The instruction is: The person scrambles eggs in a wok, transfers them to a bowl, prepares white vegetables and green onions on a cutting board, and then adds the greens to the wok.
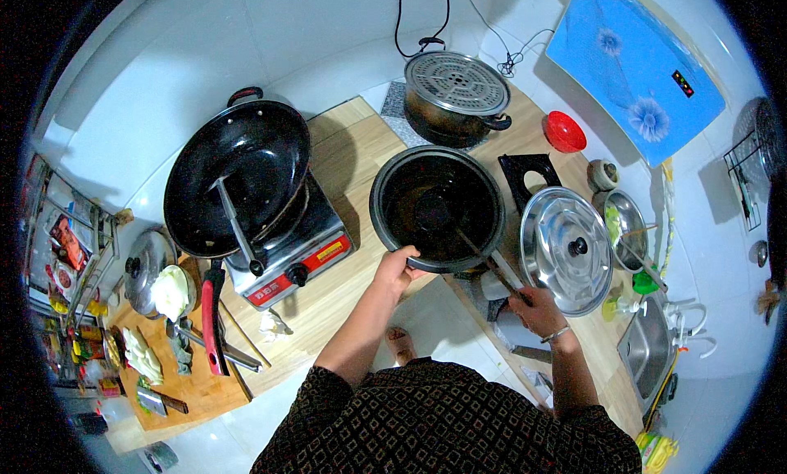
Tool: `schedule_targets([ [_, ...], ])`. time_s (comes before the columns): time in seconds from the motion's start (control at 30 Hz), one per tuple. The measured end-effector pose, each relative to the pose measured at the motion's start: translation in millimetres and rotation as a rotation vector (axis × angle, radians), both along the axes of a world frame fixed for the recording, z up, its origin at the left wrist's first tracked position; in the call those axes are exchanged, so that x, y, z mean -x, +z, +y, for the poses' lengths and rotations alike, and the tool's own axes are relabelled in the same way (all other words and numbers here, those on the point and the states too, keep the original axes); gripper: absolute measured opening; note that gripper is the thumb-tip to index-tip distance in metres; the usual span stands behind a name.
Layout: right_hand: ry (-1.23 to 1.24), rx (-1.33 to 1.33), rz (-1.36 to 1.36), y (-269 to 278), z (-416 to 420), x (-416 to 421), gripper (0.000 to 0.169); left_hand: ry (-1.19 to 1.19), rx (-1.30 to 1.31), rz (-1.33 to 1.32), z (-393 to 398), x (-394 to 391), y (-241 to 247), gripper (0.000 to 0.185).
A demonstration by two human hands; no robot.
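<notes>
A deep black pot [376, 228] is in front of me, its inside dark and its contents hard to make out. My left hand [396, 270] grips its near rim, thumb on top. In my right hand [540, 314] is a long, thin dark utensil [492, 266], possibly chopsticks, with its far end inside the pot. Just right of the pot, a shiny metal lid [562, 256] with a black knob lies near my right hand. To the left, a black wok [246, 145] sits tilted on a portable gas stove [295, 271], with a metal spatula [233, 219] resting in it.
Behind the pot stands a steamer pot [455, 120] with a perforated top, near a red bowl [564, 132]. A steel bowl [633, 237] and a sink [645, 351] are at right. At left, a cutting board [203, 406] bears a cleaver [152, 401] and cut pale vegetables [142, 354].
</notes>
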State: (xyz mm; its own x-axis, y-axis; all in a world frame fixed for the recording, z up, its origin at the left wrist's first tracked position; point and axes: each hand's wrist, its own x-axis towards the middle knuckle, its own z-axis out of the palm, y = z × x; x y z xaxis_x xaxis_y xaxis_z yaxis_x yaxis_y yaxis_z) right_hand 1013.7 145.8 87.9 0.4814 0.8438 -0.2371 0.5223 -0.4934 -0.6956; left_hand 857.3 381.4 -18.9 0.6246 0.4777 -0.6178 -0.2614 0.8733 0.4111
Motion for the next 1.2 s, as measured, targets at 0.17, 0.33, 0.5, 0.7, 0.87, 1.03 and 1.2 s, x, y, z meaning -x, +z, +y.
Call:
schedule_targets([
  [0.17, -0.026, 0.055, 0.047, 16, 6, 10, 0.023, -0.029, -0.018, 0.050, 13, 18, -5, 0.022],
  [0.33, -0.037, 0.149, 0.047, 29, 9, 16, 0.027, -0.126, -0.086, 0.048, 15, 34, 13, 0.028],
  [0.5, -0.071, 0.121, -0.055, 15, 2, 13, 0.030, -0.092, -0.234, -0.016, 9, 90, 20, 0.028],
  [0.7, -0.073, 0.053, -0.107, 18, 2, 25, 0.028, 0.410, -0.220, -0.170, 6, 180, 72, 0.037],
  [0.87, -0.212, -0.059, 0.318, 18, -1, 38, 0.020, 0.629, -0.144, -0.402, 12, 197, 112, 0.041],
  [1.03, -0.325, -0.064, 0.604, 35, -2, 57, 0.015, 0.660, 0.014, -0.601, 39, 203, 115, 0.033],
  [1.2, -0.365, -0.089, 0.521, 47, 3, 77, 0.016, 0.592, -0.016, -0.580, 55, 208, 115, 0.024],
])
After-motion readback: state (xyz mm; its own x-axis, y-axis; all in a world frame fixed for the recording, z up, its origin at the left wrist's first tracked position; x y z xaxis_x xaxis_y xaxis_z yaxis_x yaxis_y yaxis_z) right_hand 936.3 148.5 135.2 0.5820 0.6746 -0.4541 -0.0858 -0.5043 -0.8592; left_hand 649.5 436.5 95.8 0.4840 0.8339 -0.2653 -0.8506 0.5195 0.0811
